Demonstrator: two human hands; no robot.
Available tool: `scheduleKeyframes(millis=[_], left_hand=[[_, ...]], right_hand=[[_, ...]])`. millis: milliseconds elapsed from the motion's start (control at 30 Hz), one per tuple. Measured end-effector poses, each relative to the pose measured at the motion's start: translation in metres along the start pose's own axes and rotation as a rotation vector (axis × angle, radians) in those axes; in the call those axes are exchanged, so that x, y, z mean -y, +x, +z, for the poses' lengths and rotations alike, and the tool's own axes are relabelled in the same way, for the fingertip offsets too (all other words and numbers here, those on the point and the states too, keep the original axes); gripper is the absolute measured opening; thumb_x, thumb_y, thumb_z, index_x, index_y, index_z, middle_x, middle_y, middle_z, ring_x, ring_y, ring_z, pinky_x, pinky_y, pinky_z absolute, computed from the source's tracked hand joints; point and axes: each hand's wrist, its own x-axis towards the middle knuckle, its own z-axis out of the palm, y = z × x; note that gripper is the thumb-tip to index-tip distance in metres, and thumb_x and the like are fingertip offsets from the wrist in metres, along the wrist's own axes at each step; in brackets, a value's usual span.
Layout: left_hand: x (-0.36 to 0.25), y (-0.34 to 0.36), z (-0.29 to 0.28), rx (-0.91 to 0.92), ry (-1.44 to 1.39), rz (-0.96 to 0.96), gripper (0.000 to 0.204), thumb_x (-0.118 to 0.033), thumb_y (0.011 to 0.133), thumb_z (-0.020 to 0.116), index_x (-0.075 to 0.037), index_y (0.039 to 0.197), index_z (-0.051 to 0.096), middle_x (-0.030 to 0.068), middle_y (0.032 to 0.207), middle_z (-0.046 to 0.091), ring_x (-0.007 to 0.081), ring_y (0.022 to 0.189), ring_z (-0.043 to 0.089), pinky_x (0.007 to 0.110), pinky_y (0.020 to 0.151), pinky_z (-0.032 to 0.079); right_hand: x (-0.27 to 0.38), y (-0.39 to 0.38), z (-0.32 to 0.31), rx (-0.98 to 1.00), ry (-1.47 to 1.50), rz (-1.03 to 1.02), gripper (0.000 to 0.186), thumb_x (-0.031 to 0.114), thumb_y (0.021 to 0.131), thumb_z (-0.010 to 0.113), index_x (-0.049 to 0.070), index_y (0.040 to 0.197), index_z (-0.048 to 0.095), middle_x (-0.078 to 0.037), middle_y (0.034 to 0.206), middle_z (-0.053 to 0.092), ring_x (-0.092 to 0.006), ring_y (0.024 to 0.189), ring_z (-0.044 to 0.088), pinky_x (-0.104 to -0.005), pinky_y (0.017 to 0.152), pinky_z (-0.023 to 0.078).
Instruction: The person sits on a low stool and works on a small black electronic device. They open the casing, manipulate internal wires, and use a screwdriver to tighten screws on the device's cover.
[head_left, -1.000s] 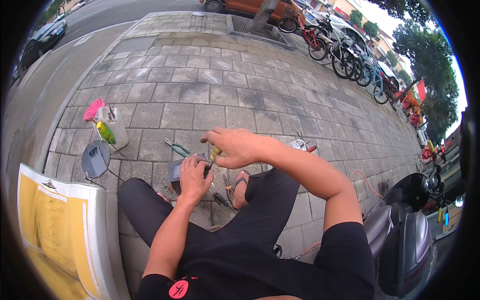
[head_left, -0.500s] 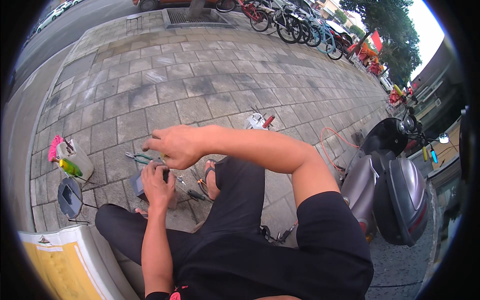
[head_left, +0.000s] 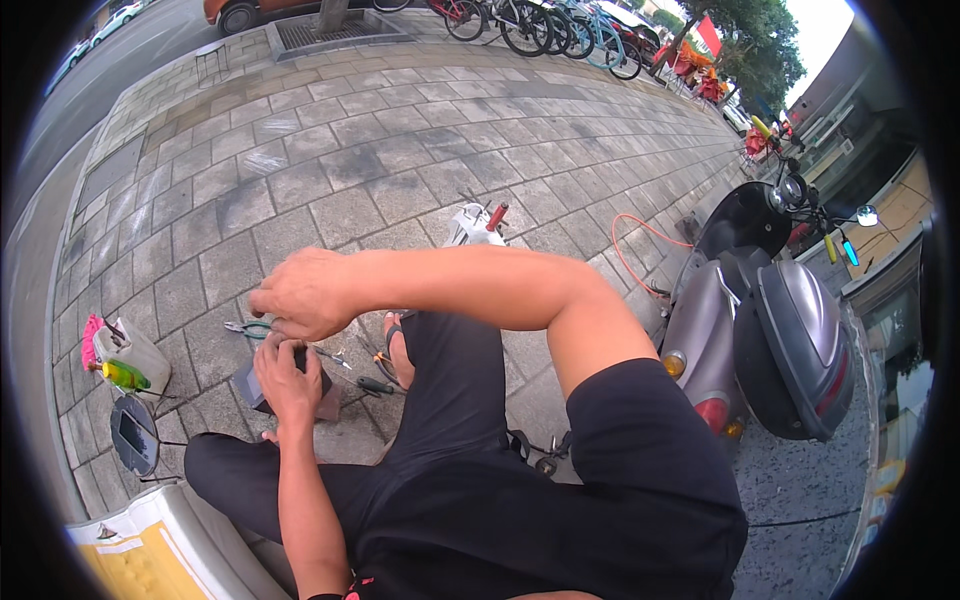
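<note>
I sit with a dark grey, box-like block point(head_left: 249, 388) standing on the paving between my legs. My left hand point(head_left: 288, 382) curls over the top of this block, its fingers closed around something small and dark that I cannot make out. Just above it, my right hand point(head_left: 308, 292) is bent down at the wrist, fingers curled together; their tips and anything in them are hidden. Pliers with green handles point(head_left: 250, 329) lie beyond the block. Near my foot are a dark-handled screwdriver point(head_left: 376, 385) and orange-handled pliers point(head_left: 383, 365).
On the left stand a whitish container point(head_left: 140, 362) with a yellow-green bottle point(head_left: 125, 376) and a dark dustpan-like thing point(head_left: 135, 436). Ahead is a white holder point(head_left: 474, 224) with a red-handled tool. A scooter point(head_left: 715, 340) is parked on the right, an orange hose point(head_left: 628, 250) beside it.
My view has shifted, so the surroundings sit further left and higher. The right hand's fingers, one of them stretched out before, are now curled down. My left hand stays on the block.
</note>
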Motion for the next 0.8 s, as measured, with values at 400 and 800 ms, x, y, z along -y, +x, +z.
scheduleKeyframes(millis=[400,800], left_hand=[[0.0,-0.001,-0.003,-0.029,-0.006,0.026,0.024,-0.012,0.086,0.083,-0.006,0.106,0.069,0.0165,0.124,0.069,0.0444,0.129,0.062,0.057,0.112,0.047],[0.0,0.004,0.002,-0.059,-0.032,0.007,0.024,-0.014,0.086,0.082,-0.006,0.105,0.072,0.0159,0.122,0.07,0.0453,0.129,0.063,0.058,0.114,0.047]], right_hand=[[-0.004,-0.001,0.007,-0.047,-0.024,-0.057,0.048,0.048,0.101,0.069,0.005,0.123,0.07,-0.021,0.098,0.078,-0.0454,0.093,0.076,-0.0587,0.082,0.059],[0.002,0.0,-0.017,0.079,-0.037,-0.09,0.043,0.038,0.104,0.068,0.006,0.133,0.067,-0.022,0.117,0.076,-0.044,0.109,0.075,-0.0567,0.091,0.059]])
